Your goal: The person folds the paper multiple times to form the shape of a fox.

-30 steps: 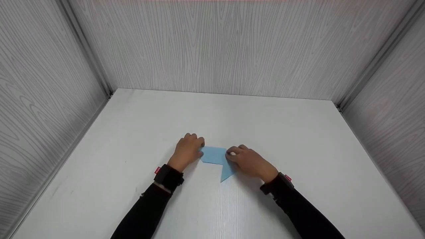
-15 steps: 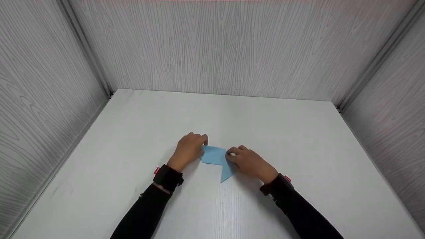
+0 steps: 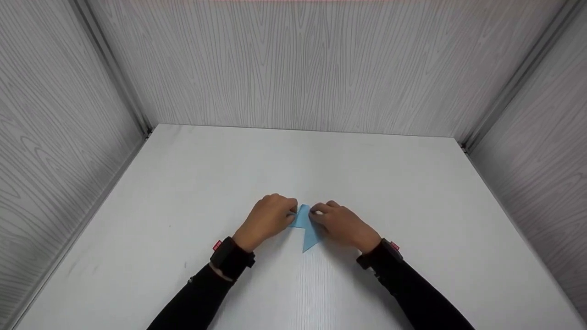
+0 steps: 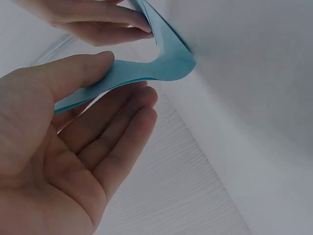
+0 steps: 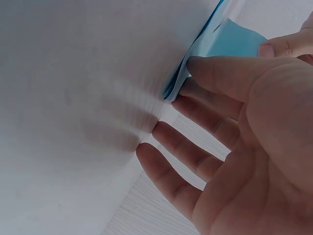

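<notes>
A folded piece of light blue paper [image 3: 310, 236] lies at the middle of the white table, its pointed end toward the person. My left hand [image 3: 270, 217] pinches the paper's left flap between thumb and fingers. In the left wrist view that blue paper [image 4: 168, 58] bends up off the table in a curve toward the left thumb. My right hand [image 3: 345, 226] pinches the paper's right edge and keeps it near the table. From the right wrist view, the right thumb and index finger hold the paper's edge [image 5: 237, 39], while the other fingertips touch the table.
The white table [image 3: 293, 165] spreads around both hands. Grey wood-grain panels stand at the back [image 3: 284, 64], the left [image 3: 41, 114] and the right [image 3: 541, 128]. Black bands sit on both wrists.
My left hand has moved right, toward the right hand, bending the paper's left flap up and over. The right hand has stayed nearly in place on the paper.
</notes>
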